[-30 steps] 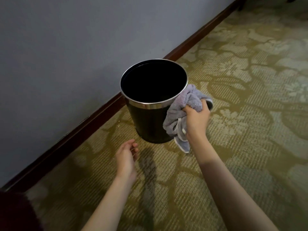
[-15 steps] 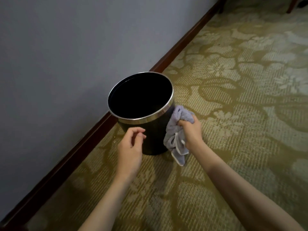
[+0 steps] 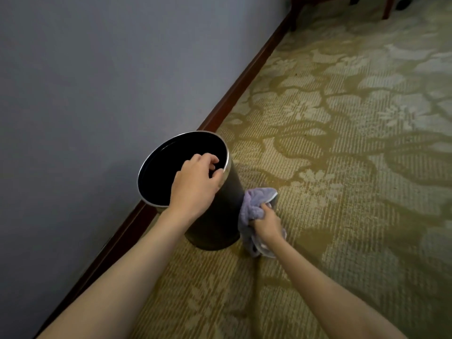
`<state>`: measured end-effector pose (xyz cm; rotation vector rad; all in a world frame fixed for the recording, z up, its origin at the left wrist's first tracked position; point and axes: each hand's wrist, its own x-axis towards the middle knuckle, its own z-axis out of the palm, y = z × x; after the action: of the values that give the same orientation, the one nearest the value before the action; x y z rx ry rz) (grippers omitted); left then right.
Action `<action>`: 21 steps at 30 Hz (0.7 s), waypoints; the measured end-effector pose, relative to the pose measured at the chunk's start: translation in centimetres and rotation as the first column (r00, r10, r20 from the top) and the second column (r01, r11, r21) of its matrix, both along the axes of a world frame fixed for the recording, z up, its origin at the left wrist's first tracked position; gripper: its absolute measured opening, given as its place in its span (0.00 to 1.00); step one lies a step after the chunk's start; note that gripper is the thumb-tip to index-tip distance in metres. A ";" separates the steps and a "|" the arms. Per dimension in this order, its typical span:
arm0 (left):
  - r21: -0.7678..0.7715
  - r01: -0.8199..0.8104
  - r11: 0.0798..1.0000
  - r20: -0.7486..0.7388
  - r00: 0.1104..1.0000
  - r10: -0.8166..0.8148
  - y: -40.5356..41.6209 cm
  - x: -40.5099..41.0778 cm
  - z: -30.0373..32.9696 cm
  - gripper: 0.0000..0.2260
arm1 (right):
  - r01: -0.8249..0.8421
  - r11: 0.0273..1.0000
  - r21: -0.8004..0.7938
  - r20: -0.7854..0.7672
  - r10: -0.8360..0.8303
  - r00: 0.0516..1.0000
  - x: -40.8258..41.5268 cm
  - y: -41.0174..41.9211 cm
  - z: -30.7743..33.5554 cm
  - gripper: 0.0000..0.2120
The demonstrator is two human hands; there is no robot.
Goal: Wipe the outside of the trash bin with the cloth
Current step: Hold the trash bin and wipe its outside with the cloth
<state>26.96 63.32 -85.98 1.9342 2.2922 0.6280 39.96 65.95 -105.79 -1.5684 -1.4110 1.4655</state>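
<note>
A black round trash bin [image 3: 220, 216] with a silver rim stands on the carpet close to the wall, its inside dark. My left hand [image 3: 195, 184] grips the near right part of the rim, fingers curled over the edge into the opening. My right hand [image 3: 266, 222] holds a bunched lavender cloth [image 3: 254, 204] low against the bin's right side, near the floor. Part of the cloth hangs below my wrist onto the carpet.
A grey wall [image 3: 97, 81] with a dark wooden baseboard [image 3: 244, 79] runs diagonally on the left. Green patterned carpet [image 3: 354, 167] spreads to the right. Dark furniture legs [image 3: 387, 7] stand at the far top right.
My left hand rose from beside the bin and took hold of its rim. My right hand slid the cloth down the bin's right side toward the floor. The view shifted.
</note>
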 end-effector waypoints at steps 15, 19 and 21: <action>-0.209 -0.003 0.978 -0.567 0.815 -0.118 5.4 2.2 0.2 0.13 | 0.185 0.982 0.030 -0.430 -0.154 0.889 3.3 4.8 7.9 0.13; -0.294 0.062 0.954 -0.388 0.904 -0.178 5.7 1.0 0.3 0.12 | 0.166 0.986 0.000 -0.431 -0.150 0.890 3.3 4.1 8.0 0.13; -0.315 0.111 0.943 -0.321 0.922 -0.216 5.3 0.3 0.1 0.14 | 0.155 0.987 -0.032 -0.449 -0.153 0.880 3.4 3.7 7.8 0.13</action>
<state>27.22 68.66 -85.89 2.1955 2.2058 -0.0846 43.33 69.69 -97.96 -1.1976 -0.9941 1.5956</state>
